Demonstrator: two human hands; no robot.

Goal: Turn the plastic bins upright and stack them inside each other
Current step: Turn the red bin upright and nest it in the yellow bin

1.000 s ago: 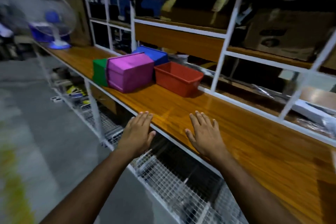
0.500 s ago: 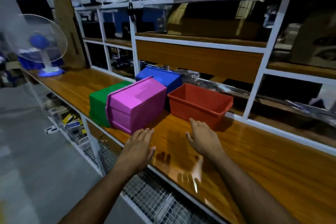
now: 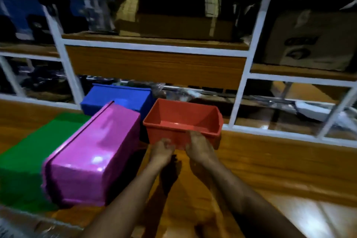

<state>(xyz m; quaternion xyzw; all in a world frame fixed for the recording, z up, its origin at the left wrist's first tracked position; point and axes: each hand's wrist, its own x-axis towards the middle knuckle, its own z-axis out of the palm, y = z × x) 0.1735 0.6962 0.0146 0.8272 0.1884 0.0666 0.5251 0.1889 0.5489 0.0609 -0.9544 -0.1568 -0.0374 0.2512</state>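
Observation:
A red bin (image 3: 183, 117) stands upright with its open top showing, on the wooden shelf top (image 3: 270, 164). My left hand (image 3: 161, 149) is curled against its near wall. My right hand (image 3: 199, 146) has its fingers up on the near rim. To the left lies a pink bin (image 3: 96, 152), upside down with its bottom facing up. A green bin (image 3: 32, 147) lies upside down beyond it at the far left. A blue bin (image 3: 117, 96) sits upside down behind the pink one, touching the red bin's left corner. The picture is blurred.
A white metal shelf frame (image 3: 239, 102) rises right behind the bins, with a wooden panel (image 3: 154, 65) above them. Cardboard boxes (image 3: 309, 38) fill the upper shelves. Plastic wrap and loose items (image 3: 313, 110) lie on the low shelf at the right.
My view has swung to face the shelf and moved close to the bins. Both hands have gone forward from flat over the shelf top to the red bin's near side.

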